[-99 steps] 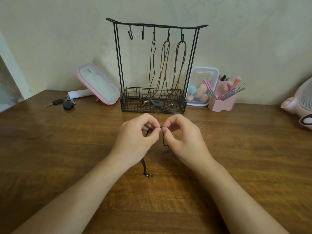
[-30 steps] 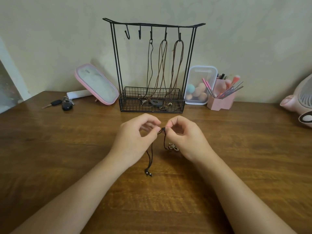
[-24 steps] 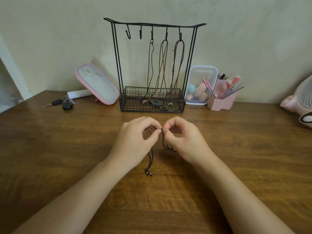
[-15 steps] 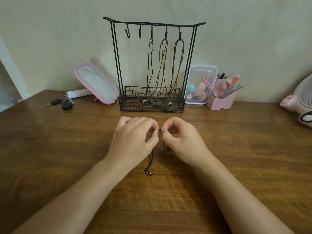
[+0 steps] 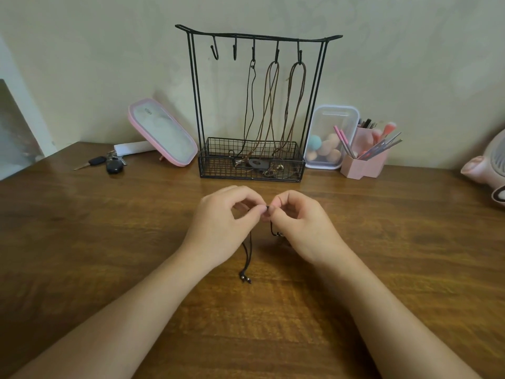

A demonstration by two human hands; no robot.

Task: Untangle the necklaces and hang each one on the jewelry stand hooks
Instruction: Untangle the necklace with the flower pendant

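Observation:
A black wire jewelry stand point(image 5: 196, 86) with a basket base stands against the wall. Three cord necklaces hang from its right-hand hooks: a black one point(image 5: 250, 105) and two brown ones point(image 5: 270, 105), their pendants lying in the basket. The two left hooks point(image 5: 215, 51) are bare. In front of the stand, above the wooden table point(image 5: 82, 242), my left hand point(image 5: 224, 228) and my right hand point(image 5: 303, 228) pinch a black cord necklace point(image 5: 247, 255) between thumb and forefinger, fingertips almost touching. Its beaded ends dangle to the table; a small pendant shows by my right palm.
A pink-framed mirror point(image 5: 161, 132) leans left of the stand, with keys point(image 5: 109, 162) beside it. To the right are a clear box of sponges point(image 5: 328, 140), a pink brush holder point(image 5: 363, 160) and a pink fan point(image 5: 489, 165) at the edge.
Both hands stayed in place, working the cord between their fingertips. The pendant that showed beside my right hand a second ago is now mostly hidden under it.

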